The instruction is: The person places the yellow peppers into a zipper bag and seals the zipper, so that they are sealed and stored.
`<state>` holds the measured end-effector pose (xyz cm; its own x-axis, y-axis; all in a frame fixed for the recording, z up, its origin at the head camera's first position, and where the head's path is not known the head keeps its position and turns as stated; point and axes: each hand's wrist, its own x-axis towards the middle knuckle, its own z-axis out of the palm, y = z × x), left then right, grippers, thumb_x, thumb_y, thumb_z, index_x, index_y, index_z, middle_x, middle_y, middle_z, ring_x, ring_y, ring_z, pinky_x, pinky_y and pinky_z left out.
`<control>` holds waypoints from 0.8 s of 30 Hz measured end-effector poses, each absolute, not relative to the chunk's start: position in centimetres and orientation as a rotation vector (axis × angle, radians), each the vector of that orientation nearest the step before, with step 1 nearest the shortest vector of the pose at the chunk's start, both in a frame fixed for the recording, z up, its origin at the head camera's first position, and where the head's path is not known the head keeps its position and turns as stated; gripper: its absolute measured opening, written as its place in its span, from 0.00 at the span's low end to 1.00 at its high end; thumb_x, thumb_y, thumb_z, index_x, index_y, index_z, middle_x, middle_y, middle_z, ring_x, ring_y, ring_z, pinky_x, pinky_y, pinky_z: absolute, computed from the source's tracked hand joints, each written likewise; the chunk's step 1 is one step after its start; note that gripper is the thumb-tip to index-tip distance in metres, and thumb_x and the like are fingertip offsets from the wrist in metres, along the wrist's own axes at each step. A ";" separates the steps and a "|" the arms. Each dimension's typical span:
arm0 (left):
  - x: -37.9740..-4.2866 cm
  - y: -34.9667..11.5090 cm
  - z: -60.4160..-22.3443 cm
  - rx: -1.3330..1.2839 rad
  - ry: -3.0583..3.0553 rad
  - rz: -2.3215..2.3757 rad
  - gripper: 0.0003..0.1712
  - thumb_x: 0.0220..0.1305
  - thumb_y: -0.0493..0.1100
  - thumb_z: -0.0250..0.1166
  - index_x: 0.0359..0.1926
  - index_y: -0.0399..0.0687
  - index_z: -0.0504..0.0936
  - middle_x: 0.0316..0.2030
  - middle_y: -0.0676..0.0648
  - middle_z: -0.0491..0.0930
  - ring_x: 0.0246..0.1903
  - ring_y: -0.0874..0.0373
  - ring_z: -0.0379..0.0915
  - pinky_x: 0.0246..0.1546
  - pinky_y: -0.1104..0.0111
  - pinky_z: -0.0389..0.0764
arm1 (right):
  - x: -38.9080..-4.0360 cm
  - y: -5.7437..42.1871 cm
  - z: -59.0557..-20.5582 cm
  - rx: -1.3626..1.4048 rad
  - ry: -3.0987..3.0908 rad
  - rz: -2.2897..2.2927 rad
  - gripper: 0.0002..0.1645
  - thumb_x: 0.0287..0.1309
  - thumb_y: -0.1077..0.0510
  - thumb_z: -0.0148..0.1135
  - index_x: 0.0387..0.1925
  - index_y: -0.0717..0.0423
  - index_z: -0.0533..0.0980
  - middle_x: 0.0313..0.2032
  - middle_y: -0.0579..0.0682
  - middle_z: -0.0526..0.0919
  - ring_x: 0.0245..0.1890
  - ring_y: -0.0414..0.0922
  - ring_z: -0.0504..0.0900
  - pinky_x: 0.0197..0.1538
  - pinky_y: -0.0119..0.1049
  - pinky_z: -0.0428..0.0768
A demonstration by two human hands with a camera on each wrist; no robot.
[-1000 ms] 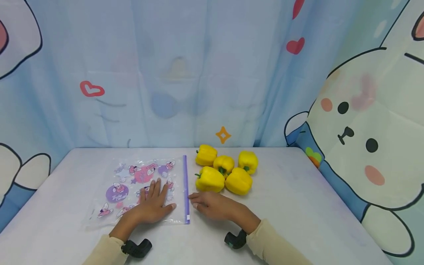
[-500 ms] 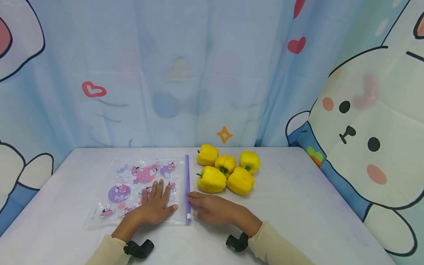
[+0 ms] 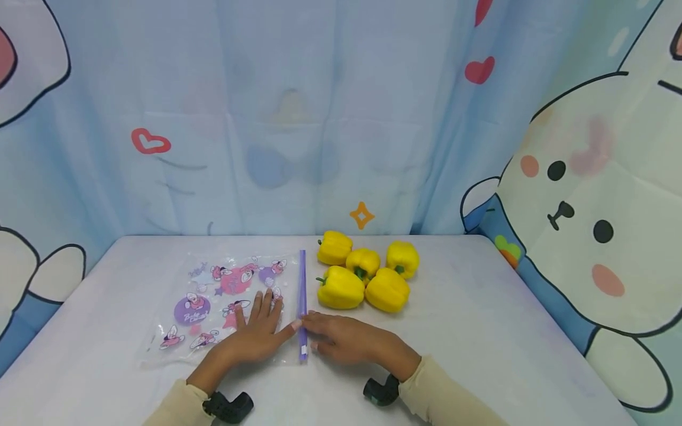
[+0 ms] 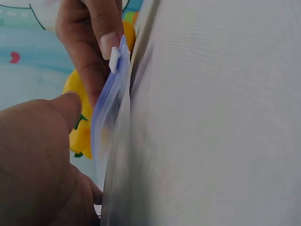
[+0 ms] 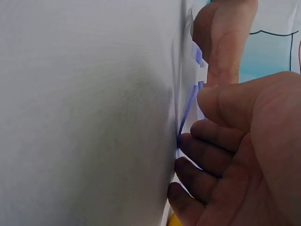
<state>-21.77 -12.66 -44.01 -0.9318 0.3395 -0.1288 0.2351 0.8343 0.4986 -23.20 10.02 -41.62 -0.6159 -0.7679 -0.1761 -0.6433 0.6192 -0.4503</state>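
A clear zip bag [image 3: 240, 281] with pink and purple cartoon prints lies flat on the table, its purple zip strip [image 3: 303, 278] on the right side. My left hand [image 3: 257, 337] rests on the bag with fingers spread, its thumb tip reaching the strip. My right hand [image 3: 348, 337] touches the strip from the right with its fingertips, and its thumb is apart from them. In the left wrist view a white slider [image 4: 114, 59] sits on the strip near the right thumb. The strip edge stands a little raised there.
Several yellow bell peppers [image 3: 341, 288] sit clustered on the white table [image 3: 469, 331], just beyond the right hand. A blue cartoon curtain [image 3: 277, 118] hangs behind the table. Each wrist wears a black camera mount [image 3: 229, 408].
My left hand has slid right across the bag, bringing its thumb to the zip strip. My right fingertips have shifted slightly left onto the strip, which has tilted up. The peppers have stayed put.
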 end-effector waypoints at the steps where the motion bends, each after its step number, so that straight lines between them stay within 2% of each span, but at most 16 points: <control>1: -21.8 -12.7 -44.0 0.437 2.804 0.721 0.52 0.68 0.71 0.40 0.74 0.34 0.48 0.74 0.34 0.31 0.72 0.38 0.19 0.60 0.36 0.15 | -23.2 10.0 -41.6 -1.128 2.498 -0.486 0.31 0.71 0.52 0.51 0.72 0.52 0.61 0.72 0.47 0.60 0.72 0.42 0.54 0.71 0.44 0.57; 10: -21.8 -13.1 -43.8 0.487 2.764 0.690 0.54 0.66 0.71 0.45 0.74 0.33 0.46 0.74 0.34 0.31 0.72 0.38 0.19 0.60 0.35 0.16 | -23.2 10.1 -41.9 -1.208 2.528 -0.459 0.31 0.71 0.57 0.50 0.73 0.53 0.60 0.72 0.47 0.59 0.72 0.43 0.56 0.70 0.43 0.59; 16: -21.4 -13.1 -43.5 0.534 2.722 0.631 0.51 0.69 0.68 0.44 0.75 0.33 0.46 0.74 0.34 0.30 0.72 0.38 0.19 0.61 0.37 0.16 | -23.3 10.1 -42.2 -1.214 2.551 -0.461 0.31 0.71 0.59 0.50 0.73 0.54 0.60 0.72 0.48 0.58 0.72 0.44 0.56 0.70 0.43 0.58; 24: -20.8 -12.8 -43.0 0.532 2.690 0.643 0.50 0.68 0.68 0.44 0.75 0.36 0.47 0.75 0.36 0.31 0.73 0.40 0.20 0.62 0.37 0.18 | -23.4 10.0 -42.3 -1.090 2.585 -0.472 0.32 0.73 0.58 0.46 0.74 0.56 0.54 0.74 0.49 0.54 0.73 0.43 0.50 0.72 0.43 0.53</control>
<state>-20.75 -12.81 -43.03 -0.8780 0.4245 -0.2214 0.2785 0.8290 0.4850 -23.42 10.01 -42.25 -0.6689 -0.7297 -0.1417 -0.6326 0.6589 -0.4070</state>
